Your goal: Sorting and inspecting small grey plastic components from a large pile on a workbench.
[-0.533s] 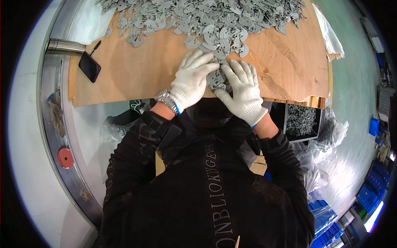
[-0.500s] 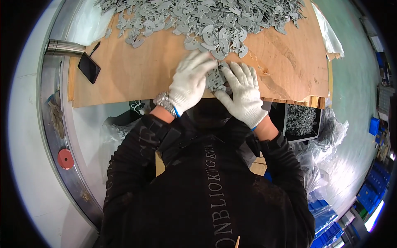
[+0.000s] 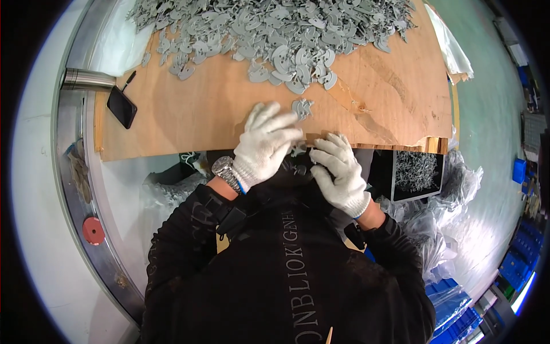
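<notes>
My left hand, in a white knit glove, is at the front edge of the wooden board, fingers stretched out and slightly blurred. Across from it my right hand, also gloved, has its fingers apart and hangs partly below that edge. Between the two hands several loose grey parts show against the dark space under the edge; whether they rest on anything is hard to see. A small clump of flat grey parts lies on the board just beyond my left fingertips. Farther off spreads a large heap of curved grey parts.
A black phone lies on the board's left side beside a metal cylinder. Below the right edge stands a dark bin of small grey pieces, with clear plastic bags around it. A red disc sits on the metal rail at left.
Both hands have drawn back toward me, from the board top to its front edge. Grey parts between them have come over the edge, while a small clump stays behind on the board.
</notes>
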Tool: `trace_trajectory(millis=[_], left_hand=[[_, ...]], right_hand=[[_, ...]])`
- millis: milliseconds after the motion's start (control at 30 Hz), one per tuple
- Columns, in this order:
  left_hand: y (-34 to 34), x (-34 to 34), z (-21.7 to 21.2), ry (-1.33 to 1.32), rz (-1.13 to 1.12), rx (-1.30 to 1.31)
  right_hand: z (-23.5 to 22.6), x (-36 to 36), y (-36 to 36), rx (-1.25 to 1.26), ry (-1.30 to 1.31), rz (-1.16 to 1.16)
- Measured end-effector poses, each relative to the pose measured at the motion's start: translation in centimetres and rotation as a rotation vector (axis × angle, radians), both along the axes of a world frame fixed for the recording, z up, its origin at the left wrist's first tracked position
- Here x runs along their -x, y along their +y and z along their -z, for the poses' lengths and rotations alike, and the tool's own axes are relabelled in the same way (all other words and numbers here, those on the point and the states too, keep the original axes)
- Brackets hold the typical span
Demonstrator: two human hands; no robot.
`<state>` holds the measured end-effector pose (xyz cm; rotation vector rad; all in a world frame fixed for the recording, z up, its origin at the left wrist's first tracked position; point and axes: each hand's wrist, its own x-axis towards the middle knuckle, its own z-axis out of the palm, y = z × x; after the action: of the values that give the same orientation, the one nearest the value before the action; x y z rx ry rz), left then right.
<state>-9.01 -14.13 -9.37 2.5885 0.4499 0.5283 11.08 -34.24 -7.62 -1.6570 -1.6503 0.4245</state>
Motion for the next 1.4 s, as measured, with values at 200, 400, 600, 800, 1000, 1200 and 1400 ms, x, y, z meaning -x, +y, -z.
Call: trace_trajectory(millis=[200, 400, 600, 800, 1000, 1200, 1400], left_hand=[[5.5, -7.4, -1.6, -0.023, -0.299, -0.062], [8.8, -10.5, 0.0, 0.063, -0.166, -0.288], [6.8, -5.7, 0.1, 0.068, -0.125, -0.237], [5.7, -5.0, -0.2, -0.057, -0.242, -0.118], [6.8, -8.3, -1.3, -0.038, -0.248, -0.252], [7.6, -7.5, -1.0, 0.076, -0.024, -0.279], [7.1, -2.2, 0.5, -0.134, -0.262, 0.019]], right_hand=[[-1.1, -5.7, 5.9, 0.01, -0.025, 0.275], [0.3, -10.5, 16.7, 0.039, -0.409, 0.443], [0.8, -9.9, 13.9, 0.066, -0.46, 0.307], [0.1, -6.9, 9.8, -0.009, -0.304, 0.185], [-0.1, -6.2, 6.1, -0.062, 0.118, 0.131], [1.2, -5.9, 4.6, -0.127, 0.006, 0.302], [0.0, -4.6, 6.0, 0.006, -0.282, 0.302]])
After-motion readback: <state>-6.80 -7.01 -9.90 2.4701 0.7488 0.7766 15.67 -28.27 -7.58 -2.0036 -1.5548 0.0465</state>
